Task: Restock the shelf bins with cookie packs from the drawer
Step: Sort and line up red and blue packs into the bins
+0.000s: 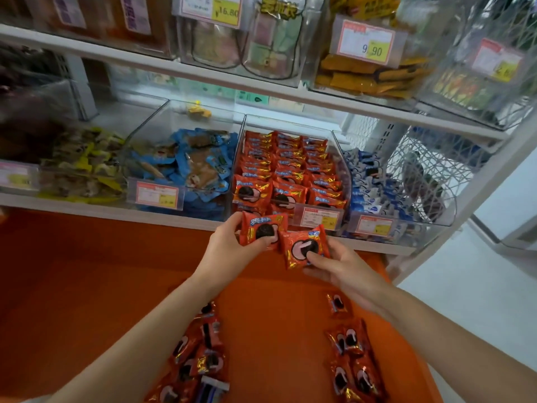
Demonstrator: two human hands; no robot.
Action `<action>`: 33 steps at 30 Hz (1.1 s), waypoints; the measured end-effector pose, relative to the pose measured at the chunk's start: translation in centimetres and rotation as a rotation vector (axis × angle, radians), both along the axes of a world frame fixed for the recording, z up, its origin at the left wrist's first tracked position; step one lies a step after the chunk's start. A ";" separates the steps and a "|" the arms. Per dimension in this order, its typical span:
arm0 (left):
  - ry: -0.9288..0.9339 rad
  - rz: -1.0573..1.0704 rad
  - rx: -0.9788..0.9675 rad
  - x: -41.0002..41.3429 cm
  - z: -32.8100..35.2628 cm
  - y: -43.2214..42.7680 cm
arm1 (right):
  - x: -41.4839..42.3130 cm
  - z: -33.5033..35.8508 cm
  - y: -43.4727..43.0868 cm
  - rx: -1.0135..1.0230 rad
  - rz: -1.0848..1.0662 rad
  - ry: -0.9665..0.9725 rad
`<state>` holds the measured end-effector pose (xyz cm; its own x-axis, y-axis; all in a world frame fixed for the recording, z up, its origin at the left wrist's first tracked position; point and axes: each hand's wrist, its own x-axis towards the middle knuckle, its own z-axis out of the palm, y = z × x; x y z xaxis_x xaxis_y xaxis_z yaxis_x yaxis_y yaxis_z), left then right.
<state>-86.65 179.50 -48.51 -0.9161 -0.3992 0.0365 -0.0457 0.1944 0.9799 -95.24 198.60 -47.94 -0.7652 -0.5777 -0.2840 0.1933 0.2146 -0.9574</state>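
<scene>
Running off the bottom edge, your drawer (276, 315) is cut short. Your left hand (228, 247) pinches a cookie pack (263, 228); your right hand (348, 269) pinches a second pack (303, 247) just beside it.

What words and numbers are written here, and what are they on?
"16.80": on the yellow tag of a top-shelf clear bin.
"9.90": on the white-and-yellow tag of the bin of orange packs.
Too blurred to read: the lower-shelf tags, the far-right top tag, and the Chinese writing on the red cookie packs.
</scene>
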 end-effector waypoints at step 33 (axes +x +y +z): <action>0.374 0.269 -0.419 -15.8 1.6 -12.1 | -24.0 4.3 -18.6 0.270 -0.462 0.700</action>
<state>-102.45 167.43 -46.88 -0.6803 -0.4964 0.5392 0.1854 0.5953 0.7819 -119.22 180.05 -43.61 -0.9554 -0.1481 0.2554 -0.2952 0.4958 -0.8168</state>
